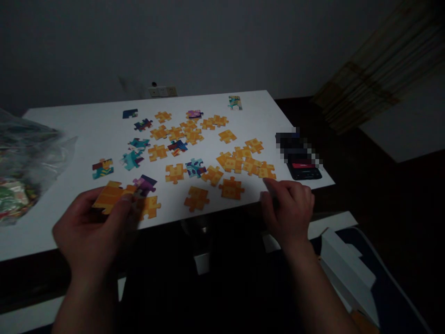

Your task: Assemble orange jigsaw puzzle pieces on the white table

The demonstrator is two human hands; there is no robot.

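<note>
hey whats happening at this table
A person sits at a white table strewn with loose cardboard jigsaw pieces, most lying orange back up, a few showing colourful print. Their left hand holds a flat orange joined piece at the near edge. Their right hand rests curled on the table's near edge beside the scattered pieces; whether it holds anything is unclear. A clear plastic bag of more pieces lies at the left, and a small dark device sits at the right edge.

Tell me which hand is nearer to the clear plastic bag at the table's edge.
Left. The left hand, gripping an orange puzzle piece, is just right of the plastic bag; the right hand rests at the table's opposite front edge.
</note>
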